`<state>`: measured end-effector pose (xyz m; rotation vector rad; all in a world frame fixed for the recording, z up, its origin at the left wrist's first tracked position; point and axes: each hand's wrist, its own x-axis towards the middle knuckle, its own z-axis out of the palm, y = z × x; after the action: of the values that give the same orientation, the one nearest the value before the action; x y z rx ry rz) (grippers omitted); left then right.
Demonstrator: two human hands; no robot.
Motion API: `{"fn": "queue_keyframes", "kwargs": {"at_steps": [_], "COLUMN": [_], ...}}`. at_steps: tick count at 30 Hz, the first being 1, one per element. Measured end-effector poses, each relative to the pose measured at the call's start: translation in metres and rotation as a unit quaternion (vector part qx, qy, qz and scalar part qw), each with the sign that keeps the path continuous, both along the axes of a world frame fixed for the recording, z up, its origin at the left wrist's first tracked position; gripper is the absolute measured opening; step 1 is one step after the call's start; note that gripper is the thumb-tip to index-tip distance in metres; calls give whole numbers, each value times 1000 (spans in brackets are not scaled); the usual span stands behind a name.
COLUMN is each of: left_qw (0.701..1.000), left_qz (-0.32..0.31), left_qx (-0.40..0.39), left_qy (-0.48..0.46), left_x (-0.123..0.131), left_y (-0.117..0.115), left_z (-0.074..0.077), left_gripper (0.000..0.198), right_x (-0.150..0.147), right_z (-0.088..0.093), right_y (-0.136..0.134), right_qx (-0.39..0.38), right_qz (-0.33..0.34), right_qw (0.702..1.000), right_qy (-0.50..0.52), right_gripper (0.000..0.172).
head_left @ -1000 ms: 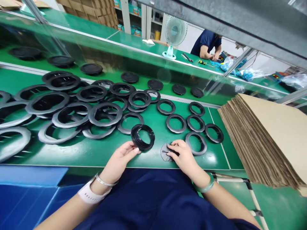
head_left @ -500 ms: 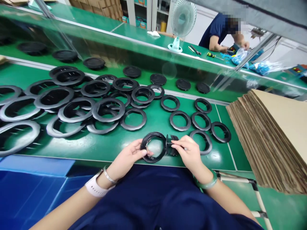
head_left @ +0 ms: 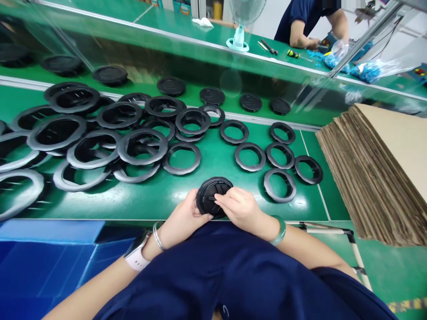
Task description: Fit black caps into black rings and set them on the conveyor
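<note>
My left hand (head_left: 185, 218) grips a black plastic ring (head_left: 216, 180) by its left and lower edge, near the front of the green table. A round black slatted insert (head_left: 208, 205) now fills the ring's opening. My right hand (head_left: 243, 209) pinches a small tab at the middle of the insert, its fingers covering the right side. Whether the insert is fully seated in the ring cannot be seen. Just right of my hands lies a loose black ring (head_left: 280, 185), and another ring (head_left: 182, 158) lies beyond my left hand.
Many black rings (head_left: 142, 146) are heaped on the left. Along the clear partition's foot stand round black pieces (head_left: 212, 96). A stack of cardboard sheets (head_left: 373, 178) rises at the right. Past the partition are a fan (head_left: 239, 39), a screwdriver (head_left: 293, 54) and a co-worker's arm (head_left: 300, 35).
The slatted insert, held beside the ring before, is now within the ring's opening. My right hand has moved left with it. The camera view has tilted down somewhat.
</note>
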<state>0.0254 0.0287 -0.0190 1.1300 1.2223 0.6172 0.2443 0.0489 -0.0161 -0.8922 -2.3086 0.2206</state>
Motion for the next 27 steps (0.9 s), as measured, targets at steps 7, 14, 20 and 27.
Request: {"fn": "queue_keyframes", "kwargs": {"at_steps": [7, 14, 20, 27], "left_qw": [1000, 1000, 1000, 1000], "left_qz": [-7, -9, -5, -1], "left_qx": [5, -10, -16, -29], "left_qy": [4, 18, 15, -4], "left_x": [0, 1, 2, 4], "left_y": [1, 1, 1, 1], "left_z": [-2, 4, 4, 5], "left_gripper": [57, 54, 57, 59], "right_x": [1, -2, -1, -1], "right_z": [-3, -2, -2, -2], "right_y": [2, 3, 3, 4], "right_qx": [51, 8, 6, -8], "right_qz": [21, 1, 12, 6], "right_qw": [998, 1000, 1000, 1000], "right_qy": [-4, -10, -15, -5], "right_gripper": [27, 16, 19, 16]}}
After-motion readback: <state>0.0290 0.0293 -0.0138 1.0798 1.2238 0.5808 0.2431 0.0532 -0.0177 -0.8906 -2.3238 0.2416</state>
